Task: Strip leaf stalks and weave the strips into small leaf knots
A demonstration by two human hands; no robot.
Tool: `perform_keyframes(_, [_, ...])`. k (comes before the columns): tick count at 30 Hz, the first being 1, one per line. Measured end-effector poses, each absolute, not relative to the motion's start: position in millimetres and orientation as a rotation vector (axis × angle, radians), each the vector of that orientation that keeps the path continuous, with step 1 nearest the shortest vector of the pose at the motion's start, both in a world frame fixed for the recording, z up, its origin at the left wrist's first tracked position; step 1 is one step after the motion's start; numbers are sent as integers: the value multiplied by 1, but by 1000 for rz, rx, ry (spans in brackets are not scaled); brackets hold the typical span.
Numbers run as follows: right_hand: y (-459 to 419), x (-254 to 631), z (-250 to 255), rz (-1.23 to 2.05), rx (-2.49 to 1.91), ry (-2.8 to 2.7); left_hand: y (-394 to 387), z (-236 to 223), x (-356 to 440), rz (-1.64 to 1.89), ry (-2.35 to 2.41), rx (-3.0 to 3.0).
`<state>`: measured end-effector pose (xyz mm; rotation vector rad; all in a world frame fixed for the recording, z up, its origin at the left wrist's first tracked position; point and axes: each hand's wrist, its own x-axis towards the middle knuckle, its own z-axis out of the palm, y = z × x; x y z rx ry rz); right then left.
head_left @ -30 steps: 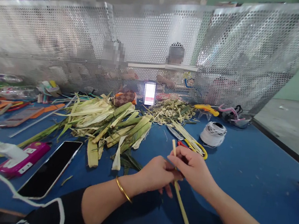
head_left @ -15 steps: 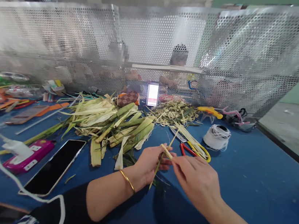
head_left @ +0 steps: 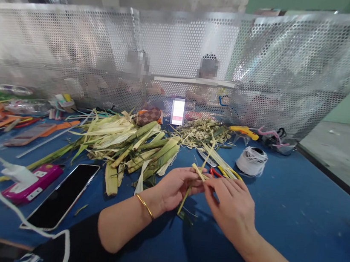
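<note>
Thin pale strips of corn husk (head_left: 200,172) cross one another between my two hands, above the blue table. My left hand (head_left: 176,188), with a gold bangle at its wrist, is closed on the crossing strips, its palm turned partly up. The fingertips of my right hand (head_left: 233,203) pinch one strip from the right side; part of the strip is hidden behind them. Just beyond my hands lie scissors with red and yellow handles (head_left: 216,171), partly covered by my right hand, and some long husk strips (head_left: 222,161). A large pile of corn husks (head_left: 147,144) lies to the left.
A spool of white string (head_left: 251,161) stands at the right. On the left are a black-screened phone (head_left: 63,193) and a magenta power strip (head_left: 32,183) with a white cable. Shredded husks (head_left: 203,132) lie before a perforated metal screen (head_left: 181,37); people sit behind it.
Both hands have shifted slightly to the right with the husk strips, and my right hand covers more of the scissors. The pale strip now angles over the other one a little farther right.
</note>
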<state>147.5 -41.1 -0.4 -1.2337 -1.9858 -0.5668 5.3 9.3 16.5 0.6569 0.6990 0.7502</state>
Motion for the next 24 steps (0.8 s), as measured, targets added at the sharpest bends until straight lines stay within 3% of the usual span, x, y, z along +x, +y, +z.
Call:
perform_keyframes(14, [-39, 137, -8, -697, -933, -2445, 10, -1, 7, 804, 713, 722])
perform_keyframes(24, [-39, 135, -6, -771, -885, -2434, 6, 0, 9, 795, 709, 748])
